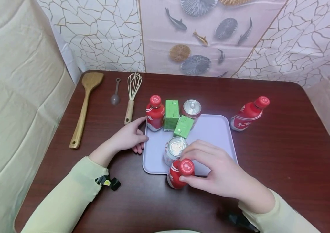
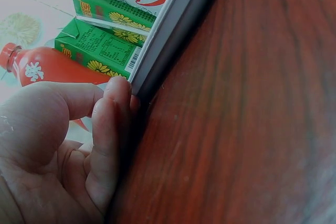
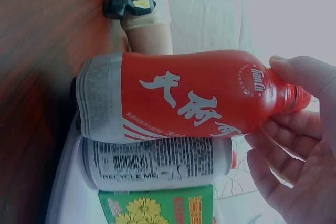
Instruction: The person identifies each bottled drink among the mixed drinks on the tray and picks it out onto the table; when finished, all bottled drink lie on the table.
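My right hand (image 1: 215, 168) pinches the neck of a red plastic bottle (image 3: 184, 95), just below its red cap. The bottle is at the front rim of a pale lilac tray (image 1: 215, 129), close beside a white-and-silver drink can (image 1: 169, 157). At the tray's left rim, my left hand (image 1: 128, 137) grips the edge with thumb and fingers. Another red bottle (image 1: 155, 118) stands on the tray near those fingertips. Two green drink cartons (image 1: 171, 113) and a second can (image 1: 192, 108) share the tray; one carton leans at an angle.
Right of the tray stands a third red bottle (image 1: 246, 115). Along the left side of the dark wooden table (image 1: 284, 168) lie a wooden spatula (image 1: 84, 106), a small measuring spoon (image 1: 115, 97) and a whisk (image 1: 133, 94). A patterned cloth (image 1: 109, 35) hangs behind the table.
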The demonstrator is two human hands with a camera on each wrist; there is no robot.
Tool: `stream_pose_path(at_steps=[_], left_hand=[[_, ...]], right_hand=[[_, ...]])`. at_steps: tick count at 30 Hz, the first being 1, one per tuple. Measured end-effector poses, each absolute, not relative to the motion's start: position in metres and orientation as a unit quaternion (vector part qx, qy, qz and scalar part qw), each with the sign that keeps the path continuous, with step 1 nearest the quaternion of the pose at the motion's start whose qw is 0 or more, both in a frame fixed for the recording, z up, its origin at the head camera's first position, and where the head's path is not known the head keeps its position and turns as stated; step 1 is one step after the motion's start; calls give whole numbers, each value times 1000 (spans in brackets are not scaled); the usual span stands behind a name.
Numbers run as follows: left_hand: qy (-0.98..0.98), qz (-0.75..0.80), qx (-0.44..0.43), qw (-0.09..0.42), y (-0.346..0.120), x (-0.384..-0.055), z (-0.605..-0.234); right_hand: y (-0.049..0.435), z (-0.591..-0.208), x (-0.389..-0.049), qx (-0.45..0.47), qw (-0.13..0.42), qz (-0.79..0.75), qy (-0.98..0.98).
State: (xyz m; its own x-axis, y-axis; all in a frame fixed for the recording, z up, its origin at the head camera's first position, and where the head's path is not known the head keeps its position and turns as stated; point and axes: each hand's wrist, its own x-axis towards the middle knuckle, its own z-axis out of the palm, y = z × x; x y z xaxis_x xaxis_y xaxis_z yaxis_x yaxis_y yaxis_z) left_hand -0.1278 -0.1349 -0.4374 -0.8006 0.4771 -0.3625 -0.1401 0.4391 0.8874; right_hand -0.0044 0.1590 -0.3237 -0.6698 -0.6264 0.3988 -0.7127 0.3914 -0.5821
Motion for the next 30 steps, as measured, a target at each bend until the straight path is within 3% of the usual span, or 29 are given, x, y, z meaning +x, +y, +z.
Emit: stream_pose_path(at_steps=[14, 30], left_hand=[[794, 518, 111, 298, -134, -128, -433], [798, 514, 107, 297, -134, -128, -436]], right_hand=[[183, -318, -5, 428, 104, 356, -824], [210, -318, 3, 384, 131, 339, -849]])
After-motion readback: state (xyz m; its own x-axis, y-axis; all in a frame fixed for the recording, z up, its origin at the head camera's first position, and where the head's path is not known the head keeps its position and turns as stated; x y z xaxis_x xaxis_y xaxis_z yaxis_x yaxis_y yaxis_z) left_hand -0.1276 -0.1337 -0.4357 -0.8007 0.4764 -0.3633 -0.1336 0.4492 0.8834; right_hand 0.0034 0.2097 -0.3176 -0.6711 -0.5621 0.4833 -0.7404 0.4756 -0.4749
